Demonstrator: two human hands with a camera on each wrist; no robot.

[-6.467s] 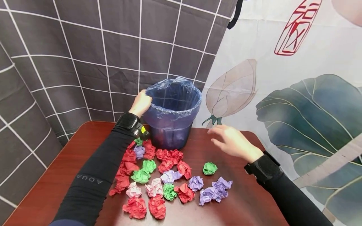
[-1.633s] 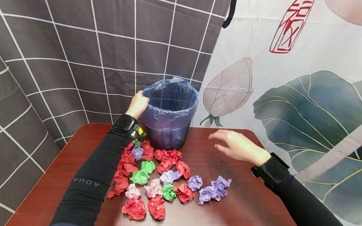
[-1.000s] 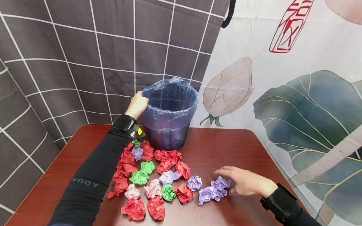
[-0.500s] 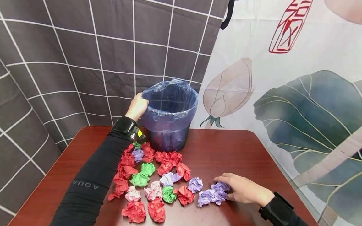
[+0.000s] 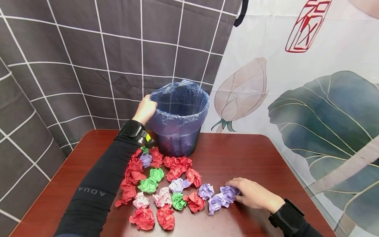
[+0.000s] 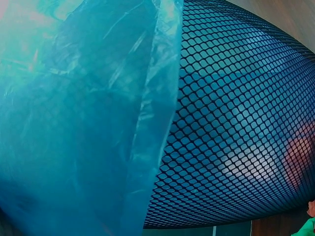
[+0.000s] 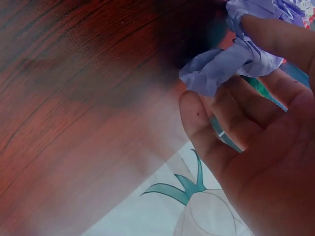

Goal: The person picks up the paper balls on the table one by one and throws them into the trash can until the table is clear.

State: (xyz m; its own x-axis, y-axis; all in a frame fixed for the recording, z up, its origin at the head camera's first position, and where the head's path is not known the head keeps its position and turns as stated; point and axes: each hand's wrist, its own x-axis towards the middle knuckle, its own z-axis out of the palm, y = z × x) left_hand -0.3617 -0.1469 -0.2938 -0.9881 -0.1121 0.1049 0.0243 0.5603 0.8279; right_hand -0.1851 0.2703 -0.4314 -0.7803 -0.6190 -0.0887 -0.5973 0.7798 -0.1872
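At the back of the table stands a mesh wastebasket [image 5: 179, 141] lined with a blue plastic bag [image 5: 180, 123]. My left hand [image 5: 145, 109] grips its left rim; that hand does not show in the left wrist view, where the bag and black mesh [image 6: 231, 98] fill the picture. At the right of the paper balls, my right hand [image 5: 254, 194] pinches a crumpled purple paper ball [image 5: 229, 191] between thumb and fingers. In the right wrist view the thumb and fingers lie around this purple paper [image 7: 221, 66]. A second purple ball [image 5: 216, 201] touches it on the left.
Several crumpled paper balls lie in front of the basket: red [image 5: 142, 218], green [image 5: 149, 185], pink [image 5: 163, 197] and purple [image 5: 205, 191]. A dark grid curtain [image 5: 118, 49] and a white printed curtain [image 5: 260, 39] hang behind the brown table [image 5: 237, 154].
The lone green ball at the right has gone from the table. My right hand has come down from beside the basket and taken hold of a purple ball. The left hand stays on the rim.
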